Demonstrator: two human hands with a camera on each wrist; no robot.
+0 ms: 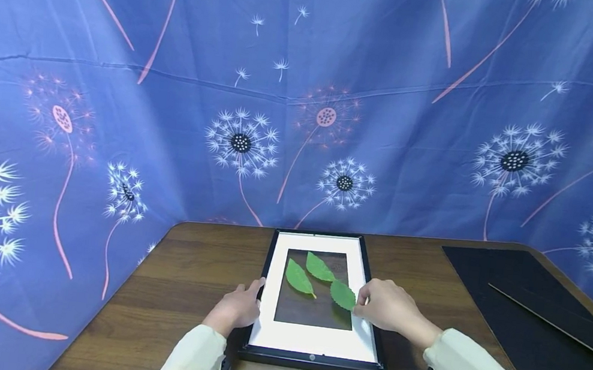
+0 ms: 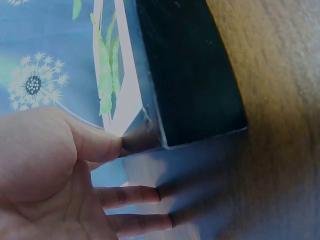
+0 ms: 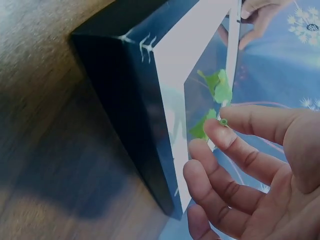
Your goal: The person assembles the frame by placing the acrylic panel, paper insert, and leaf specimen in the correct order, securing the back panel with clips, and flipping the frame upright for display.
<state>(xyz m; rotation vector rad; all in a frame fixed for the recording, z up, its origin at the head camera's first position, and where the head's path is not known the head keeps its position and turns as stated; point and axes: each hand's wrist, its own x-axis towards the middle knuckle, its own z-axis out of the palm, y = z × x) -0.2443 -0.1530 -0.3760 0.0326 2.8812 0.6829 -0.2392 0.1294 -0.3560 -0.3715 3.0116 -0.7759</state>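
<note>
A black picture frame (image 1: 314, 363) with a white mat (image 1: 312, 340) lies flat on the table. Over its dark window are three green leaves. My right hand (image 1: 391, 306) is at the mat's right side, pinching the stem of the lower right leaf (image 1: 342, 295) between thumb and index finger; the stem end (image 3: 223, 122) shows at the fingertips in the right wrist view. The left leaf (image 1: 299, 277) and the upper leaf (image 1: 320, 266) lie apart from both hands. At the frame's left edge, my left hand (image 1: 240, 307) touches the border with its thumb, other fingers extended alongside.
On the right of the wooden table (image 1: 183, 281) lies a black board (image 1: 498, 333) with a curved black strip (image 1: 559, 318) on it. A blue dandelion-print cloth (image 1: 411, 173) hangs behind the table and at its sides.
</note>
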